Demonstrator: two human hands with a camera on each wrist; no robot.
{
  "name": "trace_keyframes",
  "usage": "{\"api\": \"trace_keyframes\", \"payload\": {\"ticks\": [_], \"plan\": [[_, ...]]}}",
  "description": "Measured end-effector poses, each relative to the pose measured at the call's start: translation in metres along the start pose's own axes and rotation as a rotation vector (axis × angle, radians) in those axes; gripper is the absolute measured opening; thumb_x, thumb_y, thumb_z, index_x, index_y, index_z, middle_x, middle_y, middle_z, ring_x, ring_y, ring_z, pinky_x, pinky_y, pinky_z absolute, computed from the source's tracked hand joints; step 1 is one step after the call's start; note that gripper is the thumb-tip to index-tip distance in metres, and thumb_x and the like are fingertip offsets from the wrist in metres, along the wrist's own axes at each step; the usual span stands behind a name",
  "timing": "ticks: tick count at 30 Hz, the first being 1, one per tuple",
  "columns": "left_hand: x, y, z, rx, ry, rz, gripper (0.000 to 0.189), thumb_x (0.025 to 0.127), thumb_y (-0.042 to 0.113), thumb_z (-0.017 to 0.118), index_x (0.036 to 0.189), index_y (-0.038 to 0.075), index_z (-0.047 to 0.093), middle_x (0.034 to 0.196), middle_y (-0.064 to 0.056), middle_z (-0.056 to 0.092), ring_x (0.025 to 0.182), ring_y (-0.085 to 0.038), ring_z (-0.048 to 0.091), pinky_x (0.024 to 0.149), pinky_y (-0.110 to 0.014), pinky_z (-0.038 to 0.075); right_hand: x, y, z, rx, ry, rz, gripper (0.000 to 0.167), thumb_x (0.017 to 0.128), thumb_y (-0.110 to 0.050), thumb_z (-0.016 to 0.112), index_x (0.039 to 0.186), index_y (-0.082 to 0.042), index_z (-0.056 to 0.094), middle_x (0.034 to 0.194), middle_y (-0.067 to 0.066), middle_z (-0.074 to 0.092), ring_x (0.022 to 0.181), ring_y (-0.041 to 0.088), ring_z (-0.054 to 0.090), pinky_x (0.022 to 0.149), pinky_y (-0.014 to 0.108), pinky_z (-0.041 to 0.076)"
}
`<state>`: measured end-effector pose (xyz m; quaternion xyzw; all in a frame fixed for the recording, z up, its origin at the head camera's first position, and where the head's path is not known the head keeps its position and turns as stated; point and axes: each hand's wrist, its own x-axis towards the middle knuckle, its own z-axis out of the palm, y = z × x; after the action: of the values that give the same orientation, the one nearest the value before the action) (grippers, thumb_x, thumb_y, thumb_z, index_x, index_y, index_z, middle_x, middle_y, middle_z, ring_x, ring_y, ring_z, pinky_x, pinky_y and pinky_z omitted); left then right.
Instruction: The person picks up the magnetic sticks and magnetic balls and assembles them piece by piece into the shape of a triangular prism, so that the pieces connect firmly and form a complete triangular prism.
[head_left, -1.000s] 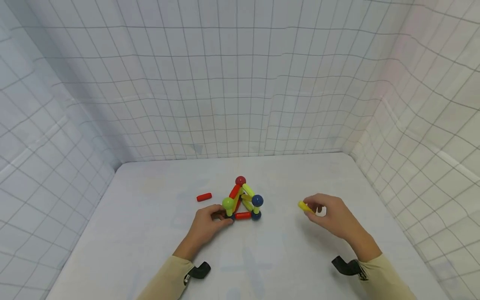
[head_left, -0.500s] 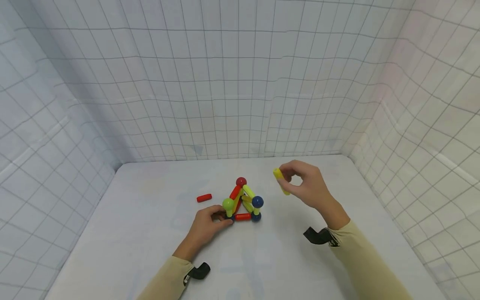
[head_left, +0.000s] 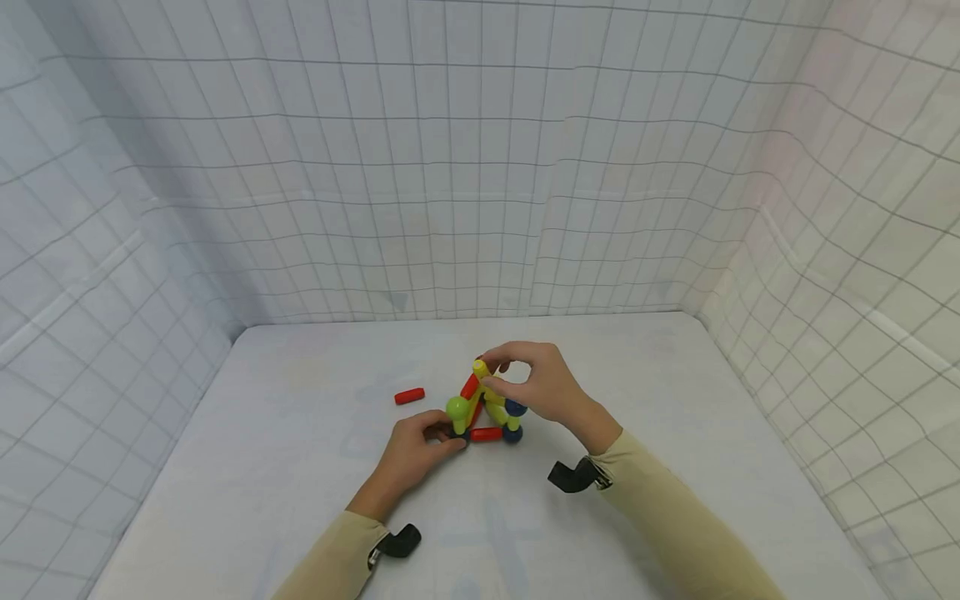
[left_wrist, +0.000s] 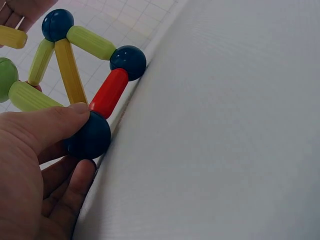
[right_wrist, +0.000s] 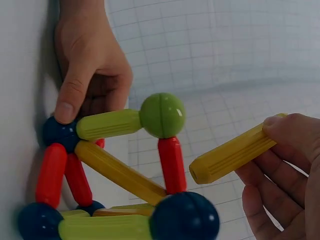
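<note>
A frame of plastic building rods and balls (head_left: pixel 486 434) stands on the white table. My left hand (head_left: pixel 412 450) grips the dark blue ball (left_wrist: pixel 92 137) at its near left bottom corner, thumb on top and fingers beneath. Above that corner, a light green rod (right_wrist: pixel 109 124) carries a green ball (right_wrist: pixel 162 115). My right hand (head_left: pixel 536 379) pinches a yellow rod (right_wrist: pixel 232 152) between thumb and fingers, over the frame's far side. The rod's free end points towards the frame, apart from the green ball in the right wrist view. In the head view, my right hand hides the frame's top right part.
One loose red rod (head_left: pixel 409 396) lies on the table (head_left: pixel 315 475), left of the frame and beyond my left hand. White cloth walls (head_left: pixel 480 208) with a dark grid rise at the back and both sides.
My right hand has carried the yellow rod leftward from the table's right side to over the frame, turning it more upright midway. My left hand has kept its hold on the corner ball.
</note>
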<state>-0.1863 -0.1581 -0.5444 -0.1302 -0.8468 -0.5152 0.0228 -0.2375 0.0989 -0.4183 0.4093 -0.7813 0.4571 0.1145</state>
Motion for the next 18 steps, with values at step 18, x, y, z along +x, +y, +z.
{"api": "trace_keyframes", "payload": {"ticks": [18], "plan": [[0.001,0.0,0.0,0.001,-0.004,0.009,0.024,0.088,0.015,0.092,0.108,0.013,0.079,0.095,0.006,0.073,0.083,-0.01,0.069,0.083,-0.032,0.059,-0.036,0.019,0.026,-0.236,-0.066,0.165,0.02,0.091,-0.022,0.092,0.109,-0.018,0.086,0.132,0.003,0.062,0.129,0.028,0.051,0.101,0.052,0.05]]}}
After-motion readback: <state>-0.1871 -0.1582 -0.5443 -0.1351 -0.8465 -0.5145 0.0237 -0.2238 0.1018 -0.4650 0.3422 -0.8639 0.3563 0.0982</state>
